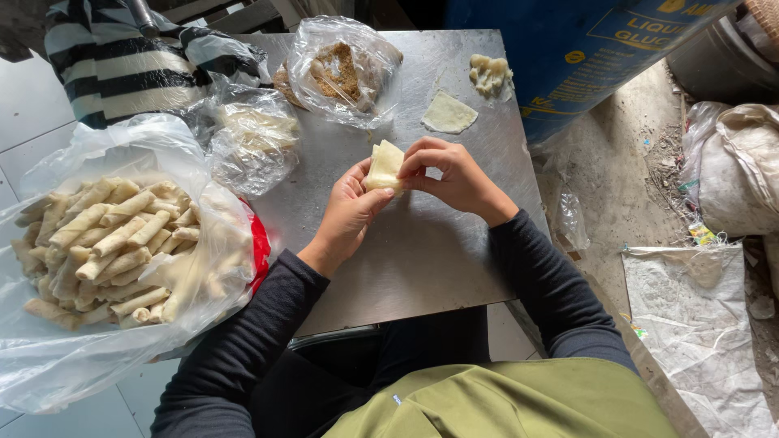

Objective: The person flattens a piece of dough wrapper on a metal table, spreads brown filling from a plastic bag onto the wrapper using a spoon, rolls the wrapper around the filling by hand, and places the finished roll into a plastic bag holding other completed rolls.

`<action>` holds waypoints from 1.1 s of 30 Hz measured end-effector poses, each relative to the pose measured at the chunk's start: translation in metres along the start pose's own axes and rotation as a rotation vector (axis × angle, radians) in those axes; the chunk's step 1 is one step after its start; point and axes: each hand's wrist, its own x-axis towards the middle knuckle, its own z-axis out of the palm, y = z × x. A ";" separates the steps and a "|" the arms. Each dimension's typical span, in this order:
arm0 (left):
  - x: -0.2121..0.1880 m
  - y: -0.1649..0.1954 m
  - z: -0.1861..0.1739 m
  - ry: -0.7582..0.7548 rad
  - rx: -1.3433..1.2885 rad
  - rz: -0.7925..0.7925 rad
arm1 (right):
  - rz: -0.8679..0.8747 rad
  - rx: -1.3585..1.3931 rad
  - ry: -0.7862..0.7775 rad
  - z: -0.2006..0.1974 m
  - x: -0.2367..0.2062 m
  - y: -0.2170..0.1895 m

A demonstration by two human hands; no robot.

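Both hands meet above the middle of the steel table (422, 251), pinching a folded pale wrapper (385, 166) between them. The left hand (349, 212) curls half-closed beneath it, thumb pressed on the wrapper's lower edge. The right hand (450, 174) bends its fingers (415, 162) tightly over the upper right corner (thumb hidden behind). A clear bag of finished rolls (114, 243) sits well apart at the left.

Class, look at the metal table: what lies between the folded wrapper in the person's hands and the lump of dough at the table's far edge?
In the head view, one flat pale wrapper sheet lies on the metal table between the folded wrapper and the dough lump; otherwise bare steel.
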 end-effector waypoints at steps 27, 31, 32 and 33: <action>0.002 0.003 0.002 0.213 0.185 0.016 | 0.264 0.064 0.817 -0.039 -0.010 0.064; 0.000 0.003 0.003 0.188 0.196 0.017 | 0.050 -0.719 0.510 -0.026 -0.005 0.072; 0.000 0.004 0.003 0.184 0.193 0.018 | 0.061 -0.723 0.490 -0.021 -0.004 0.073; -0.001 0.005 0.003 0.180 0.191 0.016 | 0.074 -0.726 0.472 -0.017 -0.003 0.074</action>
